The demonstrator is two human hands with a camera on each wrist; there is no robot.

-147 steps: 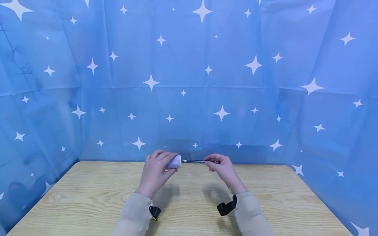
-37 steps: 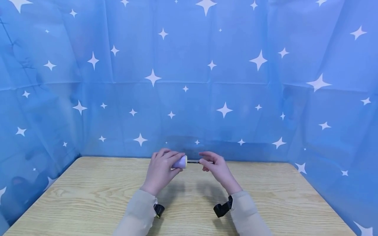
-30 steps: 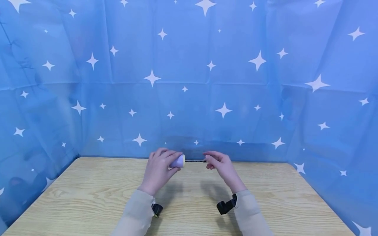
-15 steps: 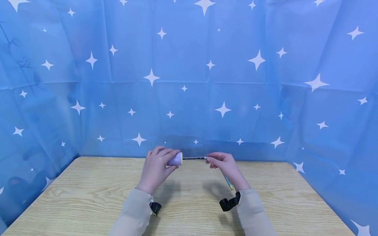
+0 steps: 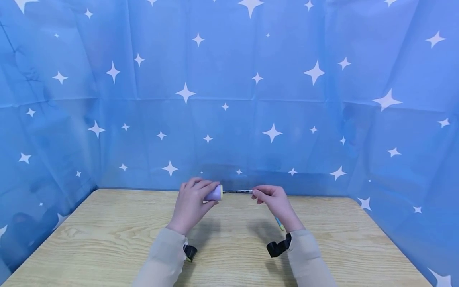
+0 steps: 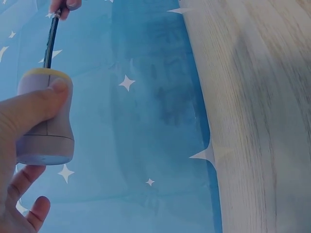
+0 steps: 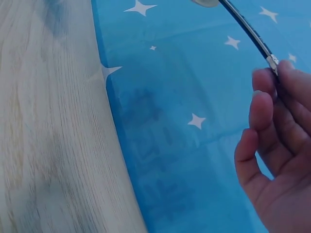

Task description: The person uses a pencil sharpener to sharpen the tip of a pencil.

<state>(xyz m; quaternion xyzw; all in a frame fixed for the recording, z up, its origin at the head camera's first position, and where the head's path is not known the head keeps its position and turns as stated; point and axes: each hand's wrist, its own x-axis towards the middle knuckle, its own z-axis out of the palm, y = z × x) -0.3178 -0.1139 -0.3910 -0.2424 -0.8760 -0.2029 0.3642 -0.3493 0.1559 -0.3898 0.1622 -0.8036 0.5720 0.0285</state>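
Note:
A small lavender pencil sharpener (image 5: 214,193) with a yellow rim lies sideways in my left hand (image 5: 190,205), held above the table's far part. In the left wrist view the thumb presses along the body of the sharpener (image 6: 56,119). A dark pencil (image 5: 236,191) runs from the sharpener's yellow end, its tip hidden inside. My right hand (image 5: 274,201) pinches the pencil's far end between thumb and fingertips. The right wrist view shows this grip at the silvery end of the pencil (image 7: 248,31), the other fingers loosely curled.
A blue stick with a yellow end (image 5: 279,224) lies on the wooden table (image 5: 107,235), partly hidden by the right forearm. A blue star-patterned cloth (image 5: 229,131) hangs behind the table and along its sides.
About five seconds ago the pencil's pale tip was apart from the sharpener; now it is inside. Over the last second the right hand has shifted right, to the pencil's far end.

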